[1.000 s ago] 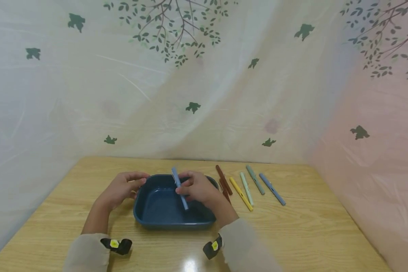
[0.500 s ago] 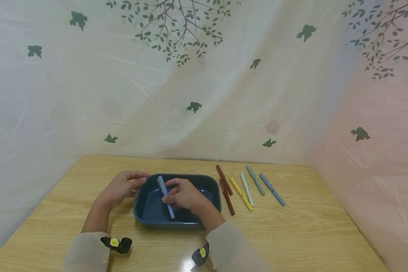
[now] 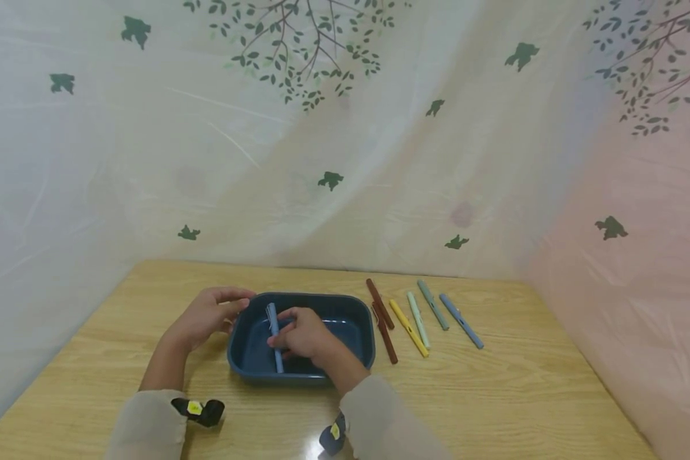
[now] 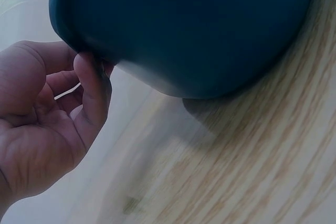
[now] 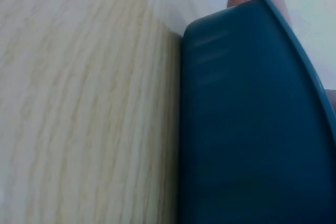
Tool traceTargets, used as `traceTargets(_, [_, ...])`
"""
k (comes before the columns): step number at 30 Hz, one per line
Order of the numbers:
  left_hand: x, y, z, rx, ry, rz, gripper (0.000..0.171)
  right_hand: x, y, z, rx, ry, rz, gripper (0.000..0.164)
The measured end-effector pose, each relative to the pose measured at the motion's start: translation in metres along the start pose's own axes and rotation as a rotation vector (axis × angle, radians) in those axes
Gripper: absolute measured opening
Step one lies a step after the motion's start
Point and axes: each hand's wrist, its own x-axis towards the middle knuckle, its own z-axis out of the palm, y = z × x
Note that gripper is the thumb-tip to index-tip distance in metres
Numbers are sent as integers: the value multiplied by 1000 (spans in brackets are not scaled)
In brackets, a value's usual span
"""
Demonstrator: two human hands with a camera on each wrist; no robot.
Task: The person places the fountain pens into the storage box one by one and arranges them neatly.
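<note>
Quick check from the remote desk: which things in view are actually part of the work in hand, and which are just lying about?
In hand:
- right hand gripping the light blue plastic pen inside the tray
- dark blue rectangular plastic tray
- left hand touching the tray's left rim

Lying about:
- six loose pens on the wooden table, right of the tray

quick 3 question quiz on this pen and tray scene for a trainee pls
1. True or false: the right hand holds a blue pen over the dark blue tray.
2. How many pens lie on the table right of the tray?
3. The left hand touches the tray's: A) left rim B) right rim C) nothing

Key: 1 true; 2 six; 3 A
</note>
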Motion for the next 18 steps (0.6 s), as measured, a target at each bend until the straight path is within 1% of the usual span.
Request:
traceTargets(11, [2,0,-1,1,2,2,37,7,0,7,-29,39,36,39])
traceTargets(18, [3,-2,-2,-19,-2,3,37,8,-3,13,-83,40,68,40])
